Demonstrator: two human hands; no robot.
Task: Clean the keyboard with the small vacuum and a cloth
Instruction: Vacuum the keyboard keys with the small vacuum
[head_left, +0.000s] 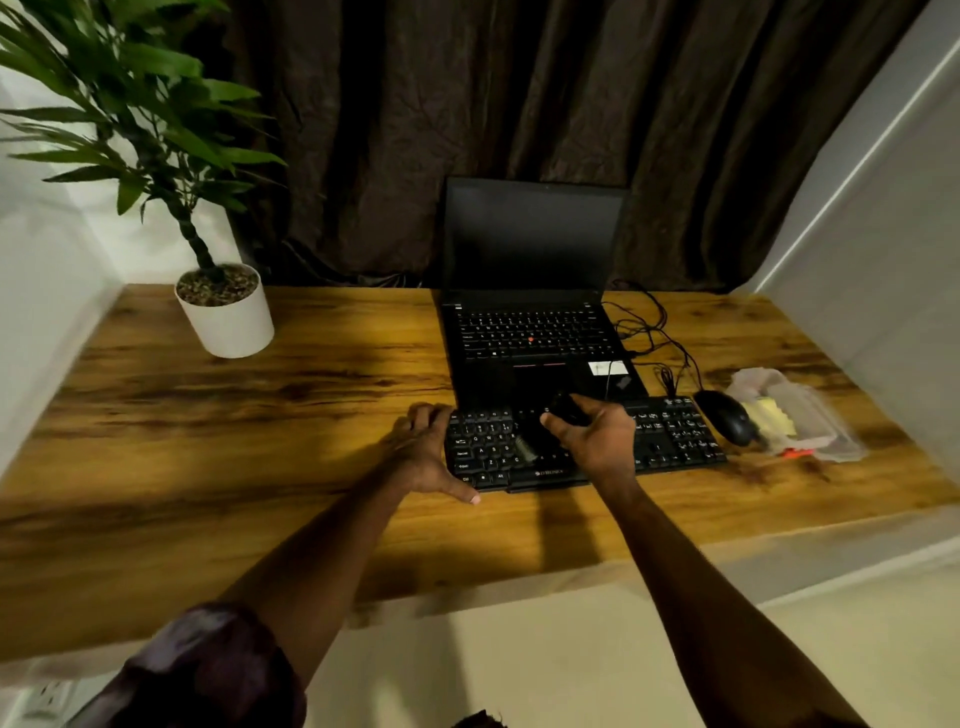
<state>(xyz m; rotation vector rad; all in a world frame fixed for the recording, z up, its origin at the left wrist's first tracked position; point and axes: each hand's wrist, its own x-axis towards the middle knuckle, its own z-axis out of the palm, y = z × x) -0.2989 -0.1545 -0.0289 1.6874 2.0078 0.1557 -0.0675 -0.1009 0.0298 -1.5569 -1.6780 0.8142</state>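
1 black keyboard (670, 441), flat on wooden desk (260, 441), just before laptop (530, 332). 1 small vacuum (527, 448), tilted over the left-centre keys, nozzle down, clasped in right hand (597, 441). The left hand (421, 452) grips the keyboard's left end, fingers curled. Rightward: mouse (724, 415), bagged yellow cloth (774, 415).

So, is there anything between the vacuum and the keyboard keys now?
Nothing visible. The right hand holds the vacuum with its nozzle right over the keyboard keys, left of centre. The left hand holds the keyboard's left end, beside the nozzle and not under it.
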